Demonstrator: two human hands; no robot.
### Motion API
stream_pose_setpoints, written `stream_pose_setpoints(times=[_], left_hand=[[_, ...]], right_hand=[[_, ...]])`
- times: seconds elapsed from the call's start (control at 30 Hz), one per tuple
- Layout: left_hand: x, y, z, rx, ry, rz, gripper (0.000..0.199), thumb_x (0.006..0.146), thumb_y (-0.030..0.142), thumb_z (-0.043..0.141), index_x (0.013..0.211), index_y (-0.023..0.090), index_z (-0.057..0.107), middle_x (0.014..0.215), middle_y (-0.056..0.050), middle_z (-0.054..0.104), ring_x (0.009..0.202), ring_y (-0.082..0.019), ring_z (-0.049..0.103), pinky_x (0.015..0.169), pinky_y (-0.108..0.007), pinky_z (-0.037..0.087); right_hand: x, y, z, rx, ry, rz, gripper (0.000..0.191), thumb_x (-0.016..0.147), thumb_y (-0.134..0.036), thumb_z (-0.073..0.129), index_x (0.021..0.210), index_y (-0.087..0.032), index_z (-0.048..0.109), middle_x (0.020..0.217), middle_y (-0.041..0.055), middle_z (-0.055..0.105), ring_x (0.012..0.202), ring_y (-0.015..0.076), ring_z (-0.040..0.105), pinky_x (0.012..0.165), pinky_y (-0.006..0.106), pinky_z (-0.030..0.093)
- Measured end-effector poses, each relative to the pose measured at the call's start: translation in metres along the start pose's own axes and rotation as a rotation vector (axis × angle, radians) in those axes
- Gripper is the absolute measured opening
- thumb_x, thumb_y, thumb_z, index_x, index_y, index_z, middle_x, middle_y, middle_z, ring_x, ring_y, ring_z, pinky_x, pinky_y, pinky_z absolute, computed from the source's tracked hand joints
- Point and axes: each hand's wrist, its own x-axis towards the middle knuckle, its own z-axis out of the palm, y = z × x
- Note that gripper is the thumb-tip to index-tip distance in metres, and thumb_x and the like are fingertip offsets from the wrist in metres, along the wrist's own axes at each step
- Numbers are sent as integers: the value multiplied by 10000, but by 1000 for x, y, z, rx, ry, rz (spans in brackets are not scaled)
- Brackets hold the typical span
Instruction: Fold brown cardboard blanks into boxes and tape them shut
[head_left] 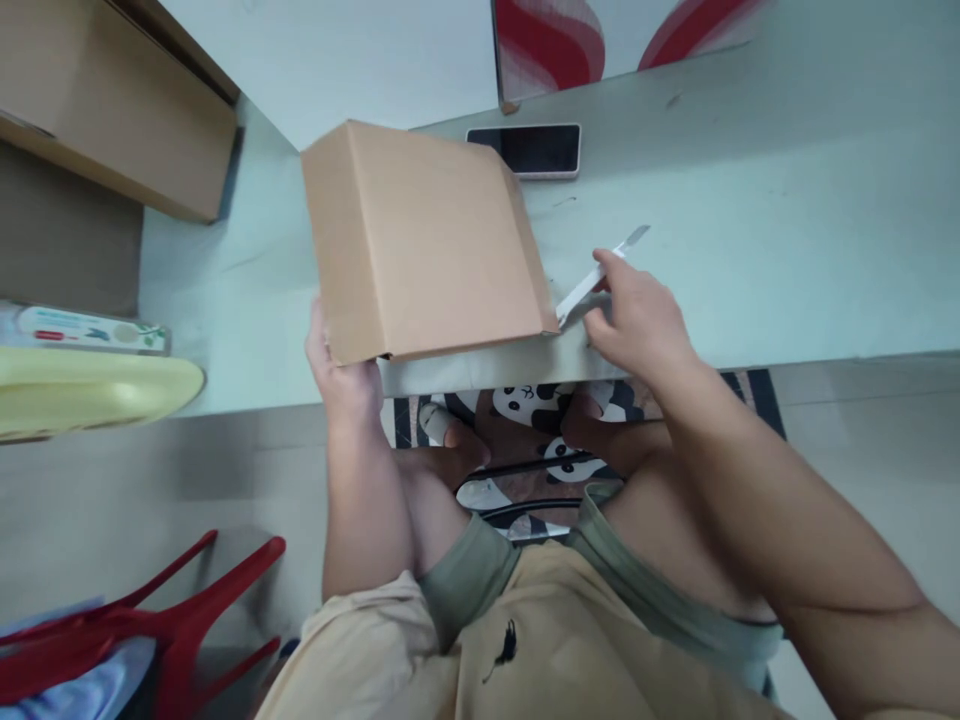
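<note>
A brown cardboard box [450, 250] is tilted up over the pale table, its flat face towards me. My left hand [337, 365] grips its lower left corner, with most of the fingers hidden behind the cardboard. To the right of the box, my right hand [637, 310] is closed on a white utility knife [581, 290]. The knife's blade points up and to the right, away from the box. Its other end is close to the box's lower right corner; whether they touch I cannot tell.
Behind the box a phone [544, 150] lies on the table [787, 240]. Larger cardboard boxes [150, 120] stand at the left, with a yellow curved object [97, 385] near the table's edge. A red chair [180, 620] is on the floor, lower left.
</note>
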Motion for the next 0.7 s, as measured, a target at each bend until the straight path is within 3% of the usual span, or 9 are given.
stream_pose_setpoints(times=[0.13, 0.23, 0.3, 0.47, 0.57, 0.7], left_hand=[[-2, 17, 4, -178, 89, -353, 255, 775, 431, 741, 938, 244, 679, 943, -16, 687, 882, -154, 678, 793, -334, 580], [-7, 19, 3, -187, 62, -395, 212, 671, 239, 785, 862, 206, 699, 879, -25, 686, 809, -146, 666, 725, -289, 561], [-10, 16, 1, -169, 37, -391, 230, 651, 201, 779, 870, 193, 711, 898, -36, 699, 821, -156, 670, 752, -291, 560], [-12, 15, -1, -258, 115, -497, 258, 597, 338, 878, 744, 210, 709, 807, -24, 703, 757, -153, 648, 698, -286, 562], [-8, 21, -3, -302, 148, -522, 344, 588, 500, 872, 714, 230, 699, 803, -41, 717, 823, -190, 678, 721, -323, 585], [-6, 24, -6, -332, 41, -484, 358, 640, 604, 807, 745, 279, 698, 899, -57, 744, 973, -250, 702, 795, -387, 603]], right_hand=[[8, 9, -6, -4, 87, 106, 538, 810, -247, 491, 1336, -187, 582, 1035, 140, 717, 901, 312, 611, 827, 493, 488], [12, 14, -7, -28, 102, 182, 465, 857, -305, 484, 1286, -180, 614, 987, 151, 711, 927, 327, 608, 848, 516, 474], [14, 14, -6, -73, 86, 213, 469, 867, -317, 487, 1296, -179, 614, 1053, 173, 699, 1003, 355, 602, 881, 551, 458], [12, 10, -4, -163, 74, 213, 621, 843, -357, 537, 1438, -180, 520, 1327, 230, 569, 1210, 418, 525, 958, 613, 413], [8, 6, 0, -103, 77, 68, 519, 855, -372, 510, 1334, -194, 600, 1391, 206, 536, 1303, 396, 483, 1034, 598, 388], [4, -2, 10, 77, -28, -293, 473, 852, -390, 496, 1285, -248, 622, 1416, 132, 564, 1397, 346, 444, 1134, 560, 366]])
